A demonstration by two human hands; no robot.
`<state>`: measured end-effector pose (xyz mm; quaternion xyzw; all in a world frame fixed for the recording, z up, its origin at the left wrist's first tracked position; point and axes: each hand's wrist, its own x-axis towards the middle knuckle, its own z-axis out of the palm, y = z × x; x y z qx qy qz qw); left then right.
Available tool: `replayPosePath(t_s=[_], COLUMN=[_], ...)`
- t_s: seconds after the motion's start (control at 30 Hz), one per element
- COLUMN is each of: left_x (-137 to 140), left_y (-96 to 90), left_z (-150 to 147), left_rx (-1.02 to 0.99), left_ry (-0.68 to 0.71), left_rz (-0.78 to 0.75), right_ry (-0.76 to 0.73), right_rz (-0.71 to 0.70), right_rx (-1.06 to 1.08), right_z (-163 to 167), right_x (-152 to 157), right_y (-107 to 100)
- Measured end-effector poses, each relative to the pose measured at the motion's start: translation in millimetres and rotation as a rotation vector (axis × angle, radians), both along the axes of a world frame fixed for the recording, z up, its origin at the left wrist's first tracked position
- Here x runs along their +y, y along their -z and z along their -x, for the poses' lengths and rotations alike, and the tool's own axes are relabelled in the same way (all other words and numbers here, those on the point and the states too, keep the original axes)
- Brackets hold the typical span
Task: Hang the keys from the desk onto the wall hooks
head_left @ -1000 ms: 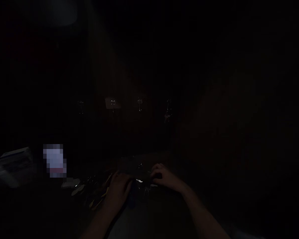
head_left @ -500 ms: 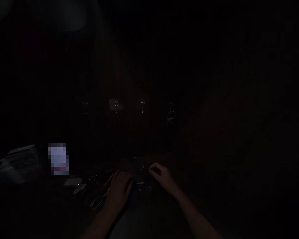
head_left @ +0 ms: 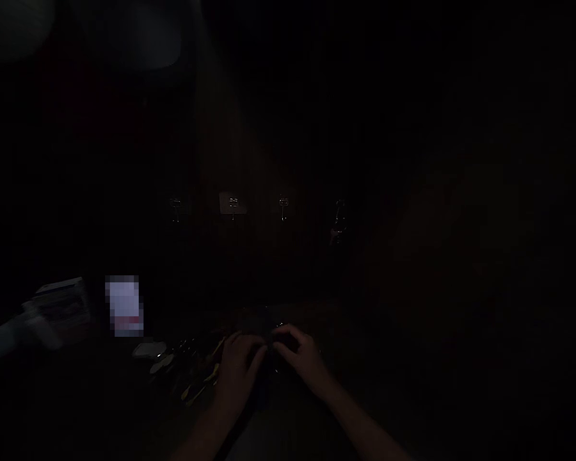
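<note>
The scene is very dark. My left hand point(head_left: 240, 365) is low in the middle, its fingers and thumb curled toward a small dark shape point(head_left: 269, 339). Facing it from the right, my right hand point(head_left: 307, 362) has its index finger and thumb bent to the same spot. What lies between the fingertips is too dark to name. Small bright glints show around the hands. Just left of my left hand lie several slim tools with yellow parts point(head_left: 196, 387), their kind unclear.
Pale flat, rounded pieces point(head_left: 150, 349) lie left of the tools. Beyond them are a bright blurred-out panel point(head_left: 127, 306), a boxy container point(head_left: 62, 304) and a pale crumpled thing point(head_left: 19, 333). Shiny metal hooks point(head_left: 283, 208) line the back, with keys point(head_left: 336, 235) on the rightmost.
My right hand has moved left, and its fingertips now meet the left hand's at the dark shape. My left fingers have curled inward. The whole view has shifted slightly.
</note>
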<state>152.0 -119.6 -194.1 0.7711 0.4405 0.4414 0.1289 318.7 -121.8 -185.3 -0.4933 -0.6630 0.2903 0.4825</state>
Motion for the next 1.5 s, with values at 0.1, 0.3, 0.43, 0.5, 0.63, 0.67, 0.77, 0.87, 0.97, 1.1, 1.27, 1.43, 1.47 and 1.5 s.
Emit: replayPosePath(t_s=[0.1, 0.3, 0.43, 0.5, 0.63, 0.67, 0.77, 0.87, 0.97, 1.1, 1.27, 1.43, 1.47, 1.5], left_x=[-0.8, -3.4, -0.7, 1.3, 3.2, 3.0, 2.5, 3.8, 6.8, 10.4, 11.7, 11.8, 11.8, 11.9], left_y=[-2.0, -5.3, -4.9, -4.7, -4.4, -4.1, -2.1, 2.3, 7.8, 13.9, 16.1, 14.3, 14.0, 13.6], left_z=[-2.0, -4.3, -4.2, -2.9, 1.8, 2.9, 5.2, 5.6, 5.1, 4.9, 5.4, 5.7, 5.7, 5.7], left_rx=[-0.093, -0.211, -0.28, -0.283, -0.219, -0.199, -0.149, -0.112, -0.086, -0.065, -0.046, -0.049, -0.047, -0.043], left_ry=[-0.032, 0.074, 0.087, 0.068, 0.032, 0.027, 0.023, 0.019, 0.021, 0.029, 0.037, 0.023, 0.023, 0.025], left_rz=[0.107, 0.192, 0.179, 0.166, 0.161, 0.159, 0.163, 0.178, 0.183, 0.167, 0.12, 0.146, 0.154, 0.159], right_ry=[0.005, -0.034, -0.006, 0.037, 0.173, 0.216, 0.314, 0.402, 0.507, 0.58, 0.619, 0.68, 0.701, 0.719], right_rz=[0.006, 0.006, 0.05, 0.049, 0.012, 0.0, -0.036, -0.09, -0.221, -0.357, -0.463, -0.405, -0.393, -0.386], right_rx=[-0.005, 0.034, 0.128, 0.161, 0.211, 0.231, 0.328, 0.427, 0.45, 0.448, 0.404, 0.338, 0.319, 0.293], right_z=[3.7, 11.3, 10.7, 7.8, -6.3, -11.7, -30.9, -51.7, -69.9, -85.5, -95.1, -102.5, -103.3, -103.8], right_x=[-3.6, -8.2, -4.9, -2.2, 6.1, 8.8, 17.5, 26.8, 36.7, 51.2, 74.3, 95.9, 98.0, 98.9], right_y=[0.6, 1.9, 2.2, 1.6, -1.9, -3.9, -15.0, -36.1, -65.8, -110.9, -154.7, -167.7, -167.6, -166.9])
